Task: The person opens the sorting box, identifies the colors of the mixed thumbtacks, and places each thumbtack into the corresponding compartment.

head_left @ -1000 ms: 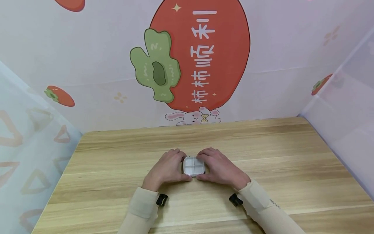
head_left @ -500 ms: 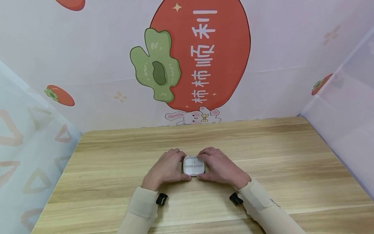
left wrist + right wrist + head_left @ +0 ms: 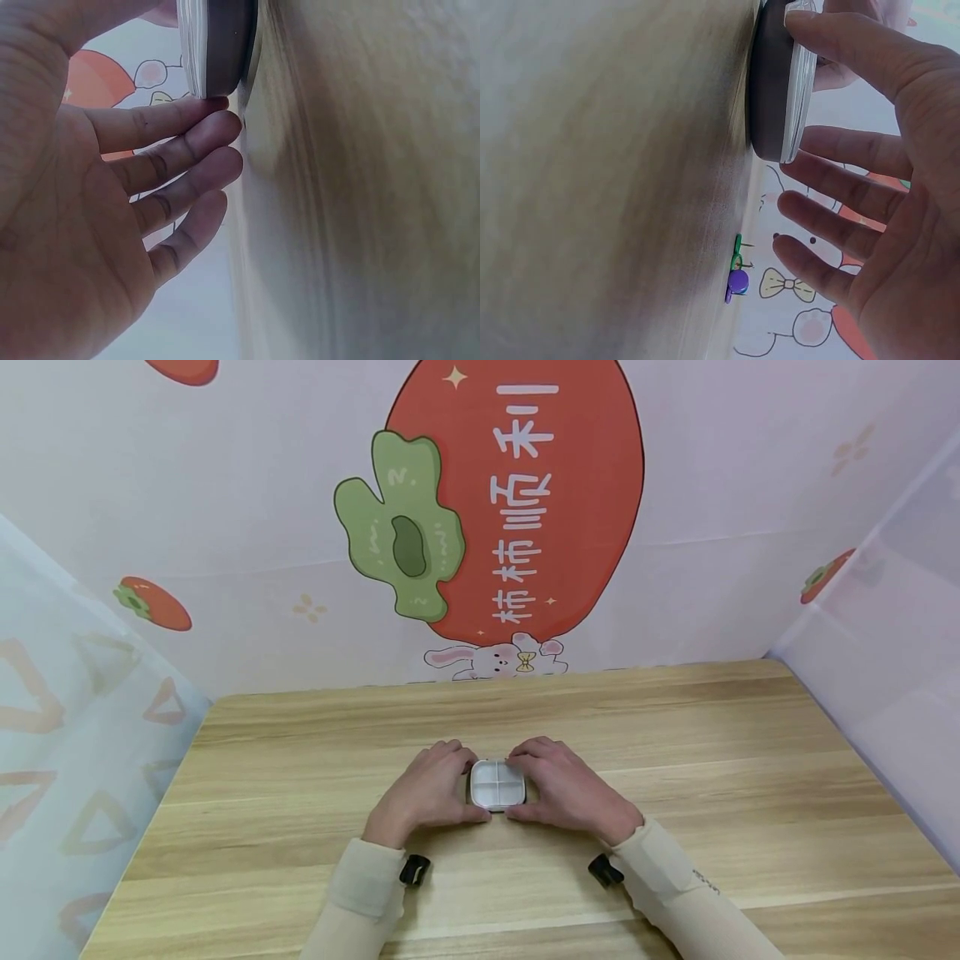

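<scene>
A small pill box (image 3: 498, 785) lies on the table in the head view, its pale top split by a cross divider into four-part sections. From the side, the box (image 3: 772, 82) has a dark base under a clear rim. My left hand (image 3: 429, 789) grips its left end, thumb at the near edge and index finger at the far corner. Mirroring it, my right hand (image 3: 566, 789) holds the right end; in the right wrist view its thumb (image 3: 832, 34) presses the clear rim. The other fingers (image 3: 187, 172) of the left hand spread loosely beside the box.
Several push pins (image 3: 737, 279), green and purple among them, lie on the wooden table (image 3: 300, 827) beyond the box in the right wrist view; the head view does not show them. A printed cloth (image 3: 247, 485) hangs behind the table's far edge.
</scene>
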A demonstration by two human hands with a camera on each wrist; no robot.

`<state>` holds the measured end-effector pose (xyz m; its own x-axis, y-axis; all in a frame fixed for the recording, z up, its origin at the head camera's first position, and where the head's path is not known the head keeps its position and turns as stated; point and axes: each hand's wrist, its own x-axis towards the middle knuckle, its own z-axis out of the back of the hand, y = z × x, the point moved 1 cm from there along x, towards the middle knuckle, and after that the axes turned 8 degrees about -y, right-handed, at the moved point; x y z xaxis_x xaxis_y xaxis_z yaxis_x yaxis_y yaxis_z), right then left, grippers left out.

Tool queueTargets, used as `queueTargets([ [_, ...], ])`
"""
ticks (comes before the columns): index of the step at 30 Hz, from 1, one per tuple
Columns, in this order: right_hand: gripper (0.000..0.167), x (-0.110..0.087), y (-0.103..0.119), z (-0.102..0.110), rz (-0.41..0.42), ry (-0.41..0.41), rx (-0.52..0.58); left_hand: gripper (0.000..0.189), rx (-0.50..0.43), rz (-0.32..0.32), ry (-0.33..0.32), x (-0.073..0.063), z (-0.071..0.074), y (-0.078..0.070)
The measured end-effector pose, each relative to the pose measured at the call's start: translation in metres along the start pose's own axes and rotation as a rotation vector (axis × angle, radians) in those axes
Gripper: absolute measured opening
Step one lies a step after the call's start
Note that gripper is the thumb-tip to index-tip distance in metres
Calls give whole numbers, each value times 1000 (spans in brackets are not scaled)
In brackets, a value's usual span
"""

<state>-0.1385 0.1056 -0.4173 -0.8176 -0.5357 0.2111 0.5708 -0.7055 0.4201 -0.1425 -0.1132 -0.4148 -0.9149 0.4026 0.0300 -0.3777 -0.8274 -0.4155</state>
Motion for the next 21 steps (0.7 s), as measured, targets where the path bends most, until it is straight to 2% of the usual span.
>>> queueTargets([
  [21, 60, 0, 0, 0, 9, -9, 5, 69, 23, -8, -4, 0, 0, -2],
])
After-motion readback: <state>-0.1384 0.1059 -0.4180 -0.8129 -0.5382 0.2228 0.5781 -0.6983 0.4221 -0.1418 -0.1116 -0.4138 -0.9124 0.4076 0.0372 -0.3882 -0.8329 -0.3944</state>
